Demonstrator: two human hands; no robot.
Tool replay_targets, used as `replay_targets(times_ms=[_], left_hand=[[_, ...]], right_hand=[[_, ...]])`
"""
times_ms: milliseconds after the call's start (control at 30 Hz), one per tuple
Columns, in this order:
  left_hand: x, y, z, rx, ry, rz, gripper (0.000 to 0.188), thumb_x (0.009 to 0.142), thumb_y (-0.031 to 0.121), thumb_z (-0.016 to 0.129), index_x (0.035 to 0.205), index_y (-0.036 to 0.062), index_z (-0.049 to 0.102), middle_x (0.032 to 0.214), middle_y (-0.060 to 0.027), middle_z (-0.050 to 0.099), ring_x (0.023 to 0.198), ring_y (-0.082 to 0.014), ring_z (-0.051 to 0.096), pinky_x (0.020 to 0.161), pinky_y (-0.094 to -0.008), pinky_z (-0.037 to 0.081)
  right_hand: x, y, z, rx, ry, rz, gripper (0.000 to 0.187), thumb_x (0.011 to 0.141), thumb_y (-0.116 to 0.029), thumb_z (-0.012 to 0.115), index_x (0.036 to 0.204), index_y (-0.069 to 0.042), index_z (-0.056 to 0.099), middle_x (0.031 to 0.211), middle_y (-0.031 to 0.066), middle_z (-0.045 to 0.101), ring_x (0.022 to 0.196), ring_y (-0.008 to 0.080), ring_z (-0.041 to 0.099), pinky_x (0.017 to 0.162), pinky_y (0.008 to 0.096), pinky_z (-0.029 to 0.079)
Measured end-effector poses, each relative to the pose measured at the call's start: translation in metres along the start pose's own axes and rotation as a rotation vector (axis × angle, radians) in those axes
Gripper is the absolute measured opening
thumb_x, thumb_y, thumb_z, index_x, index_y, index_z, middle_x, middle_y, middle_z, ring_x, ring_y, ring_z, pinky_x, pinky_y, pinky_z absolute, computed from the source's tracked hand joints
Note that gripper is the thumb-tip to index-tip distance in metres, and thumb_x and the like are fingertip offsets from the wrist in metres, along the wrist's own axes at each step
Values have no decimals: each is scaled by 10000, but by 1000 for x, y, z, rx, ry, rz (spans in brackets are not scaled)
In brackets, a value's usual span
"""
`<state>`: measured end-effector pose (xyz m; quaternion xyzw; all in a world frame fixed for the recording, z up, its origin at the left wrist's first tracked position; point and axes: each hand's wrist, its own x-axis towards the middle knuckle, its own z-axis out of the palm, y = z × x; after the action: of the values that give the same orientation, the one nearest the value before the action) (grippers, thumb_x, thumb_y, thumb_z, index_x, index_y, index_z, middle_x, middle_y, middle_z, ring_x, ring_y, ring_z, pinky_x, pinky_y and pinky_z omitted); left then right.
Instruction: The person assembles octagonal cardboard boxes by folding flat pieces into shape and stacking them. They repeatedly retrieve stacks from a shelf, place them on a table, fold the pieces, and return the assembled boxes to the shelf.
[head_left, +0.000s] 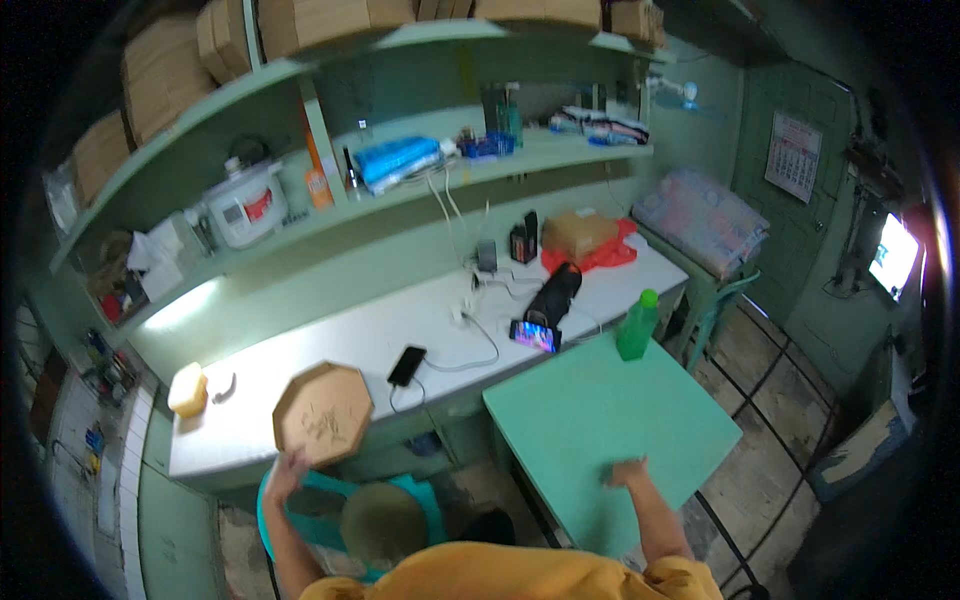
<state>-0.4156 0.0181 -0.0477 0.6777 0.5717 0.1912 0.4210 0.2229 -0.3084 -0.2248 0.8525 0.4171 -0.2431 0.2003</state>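
My left hand [285, 472] holds up an octagonal brown cardboard box lid [322, 412] by its lower edge, in front of the white counter [330, 345]. My right hand [628, 472] rests flat, fingers spread, on the near part of the green table [600, 420]. A teal plastic chair [425, 500] with a round brown cushion [383, 522] stands between my arms. My orange shirt fills the bottom edge.
On the counter lie a black phone [406, 365] on a cable, a lit phone [534, 335] leaning on a black speaker [553, 295], a yellow block [187, 390] and a brown package [577, 234]. A green bottle [636, 325] stands on the table's far corner. Shelves above hold a rice cooker [243, 203] and boxes.
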Motion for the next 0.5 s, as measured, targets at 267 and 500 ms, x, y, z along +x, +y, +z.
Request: replay_targets(times_ms=[267,500], left_hand=[[-24,-156,-27,50,640,-189,589,750,219,752,1231,-64,562,1194,-242,614,1083,-349,610,926,-422,475],[-69,-177,33,237,640,-249,640,784,324,729,1352,152,489,1454,-172,356,1293,-381,396,1030,-561,343]], right_hand=[[12,-18,61,212,-19,47,794,777,-655,572,1343,-100,530,1457,189,407,1385,391,293,1112,631,144],[-10,-35,35,124,64,56,678,834,-529,580,1340,-85,505,1423,185,418,1301,344,413,1047,594,317]])
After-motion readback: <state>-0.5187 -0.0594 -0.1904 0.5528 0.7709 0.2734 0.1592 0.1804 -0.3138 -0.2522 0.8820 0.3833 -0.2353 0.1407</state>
